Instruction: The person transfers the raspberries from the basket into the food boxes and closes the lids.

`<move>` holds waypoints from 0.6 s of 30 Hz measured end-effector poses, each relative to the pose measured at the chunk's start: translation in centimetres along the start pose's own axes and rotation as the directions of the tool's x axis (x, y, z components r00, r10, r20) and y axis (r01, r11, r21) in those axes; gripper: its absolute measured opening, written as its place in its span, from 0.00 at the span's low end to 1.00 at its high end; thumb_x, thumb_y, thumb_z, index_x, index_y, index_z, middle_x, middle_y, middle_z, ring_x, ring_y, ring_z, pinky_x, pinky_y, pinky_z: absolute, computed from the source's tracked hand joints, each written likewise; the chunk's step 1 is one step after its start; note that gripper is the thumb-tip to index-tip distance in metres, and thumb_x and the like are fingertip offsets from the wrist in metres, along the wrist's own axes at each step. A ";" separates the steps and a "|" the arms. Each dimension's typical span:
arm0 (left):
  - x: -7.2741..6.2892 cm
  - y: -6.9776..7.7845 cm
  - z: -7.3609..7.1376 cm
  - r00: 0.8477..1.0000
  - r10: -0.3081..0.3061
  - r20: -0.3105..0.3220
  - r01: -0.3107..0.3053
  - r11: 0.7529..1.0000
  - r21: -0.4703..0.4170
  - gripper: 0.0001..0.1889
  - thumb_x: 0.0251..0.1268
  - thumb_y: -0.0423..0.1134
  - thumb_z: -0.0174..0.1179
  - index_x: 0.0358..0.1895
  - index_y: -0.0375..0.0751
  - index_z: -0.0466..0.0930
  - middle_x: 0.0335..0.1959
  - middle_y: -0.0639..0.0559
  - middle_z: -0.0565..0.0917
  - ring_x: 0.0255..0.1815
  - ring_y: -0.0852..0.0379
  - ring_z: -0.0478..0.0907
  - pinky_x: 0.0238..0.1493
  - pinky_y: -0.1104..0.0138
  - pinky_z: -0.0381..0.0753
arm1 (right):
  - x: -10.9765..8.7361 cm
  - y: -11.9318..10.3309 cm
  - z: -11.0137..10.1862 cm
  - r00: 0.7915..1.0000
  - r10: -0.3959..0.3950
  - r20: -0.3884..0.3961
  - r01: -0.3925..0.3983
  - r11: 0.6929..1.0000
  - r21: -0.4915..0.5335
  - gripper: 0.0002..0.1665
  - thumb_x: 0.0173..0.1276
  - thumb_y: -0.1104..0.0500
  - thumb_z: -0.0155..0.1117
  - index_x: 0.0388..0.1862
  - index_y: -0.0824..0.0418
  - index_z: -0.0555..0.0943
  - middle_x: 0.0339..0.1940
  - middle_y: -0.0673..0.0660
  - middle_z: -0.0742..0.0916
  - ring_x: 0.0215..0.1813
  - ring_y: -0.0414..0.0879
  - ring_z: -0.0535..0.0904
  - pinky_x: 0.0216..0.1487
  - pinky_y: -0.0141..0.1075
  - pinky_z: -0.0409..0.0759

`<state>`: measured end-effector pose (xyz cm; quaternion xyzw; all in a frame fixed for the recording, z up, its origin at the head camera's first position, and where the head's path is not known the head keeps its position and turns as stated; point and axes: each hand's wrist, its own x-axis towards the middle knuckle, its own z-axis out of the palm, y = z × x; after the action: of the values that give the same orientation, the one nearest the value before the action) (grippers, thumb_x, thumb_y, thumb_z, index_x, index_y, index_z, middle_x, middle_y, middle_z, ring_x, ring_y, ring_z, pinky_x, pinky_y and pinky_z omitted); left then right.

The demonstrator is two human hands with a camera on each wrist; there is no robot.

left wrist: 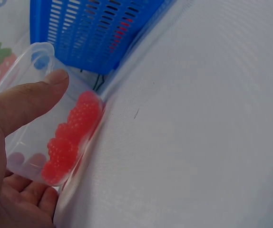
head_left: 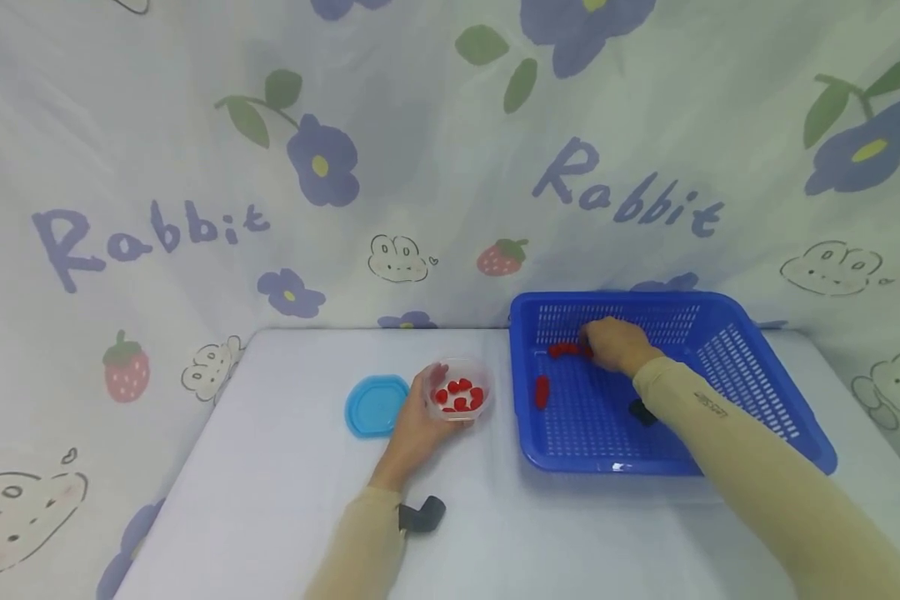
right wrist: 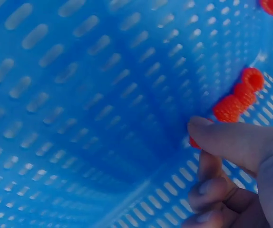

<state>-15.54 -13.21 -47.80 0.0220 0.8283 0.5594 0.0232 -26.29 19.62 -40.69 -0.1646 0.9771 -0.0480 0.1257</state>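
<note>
"What are the hands holding?"

"The right hand [head_left: 617, 346] is pinching a raspberry [right wrist: 194, 142] inside the blue basket [head_left: 585, 440], near its far wall; the left hand [head_left: 420, 421] is gripping a clear plastic tub [head_left: 469, 367] of raspberries [left wrist: 63, 151] in a wide curl."

"Anything worrying you?"

"That fingertip hold is looking slight, so the raspberry could be slipping; a hard squeeze could be buckling the tub."

Soft, even light brightens my head view, with a small glint on the front rim of the blue basket [head_left: 585, 463] and a faint shadow beside my right sleeve [head_left: 757, 483]. My left wrist view is dimmer, greyer, the clear cup [left wrist: 29, 135] catching pale highlights; my right looks bluish and soft.
</note>
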 end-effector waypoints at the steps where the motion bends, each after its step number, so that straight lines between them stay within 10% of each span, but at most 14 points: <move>1: 0.0 0.0 -0.1 1.000 -0.002 0.000 0.002 1.000 0.002 0.50 0.51 0.43 0.79 0.77 0.53 0.57 0.73 0.58 0.69 0.75 0.51 0.62 0.68 0.48 0.71 | 0.1 0.0 0.1 1.000 0.000 0.000 0.000 1.000 -0.010 0.16 0.62 0.70 0.66 0.49 0.63 0.85 0.40 0.61 0.88 0.46 0.61 0.84 0.40 0.53 0.84; 18: 0.2 -0.1 -0.1 1.000 -0.007 -0.002 0.007 1.000 0.012 0.50 0.51 0.43 0.78 0.77 0.54 0.57 0.72 0.58 0.69 0.75 0.52 0.63 0.69 0.48 0.70 | 0.3 0.0 0.0 1.000 -0.010 -0.013 0.009 0.998 -0.057 0.07 0.63 0.64 0.69 0.41 0.63 0.85 0.32 0.57 0.87 0.38 0.57 0.85 0.38 0.54 0.85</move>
<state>-15.75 -13.33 -47.84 0.0186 0.8316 0.5545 0.0242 -26.55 19.53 -40.80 -0.1725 0.9781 -0.0220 0.1144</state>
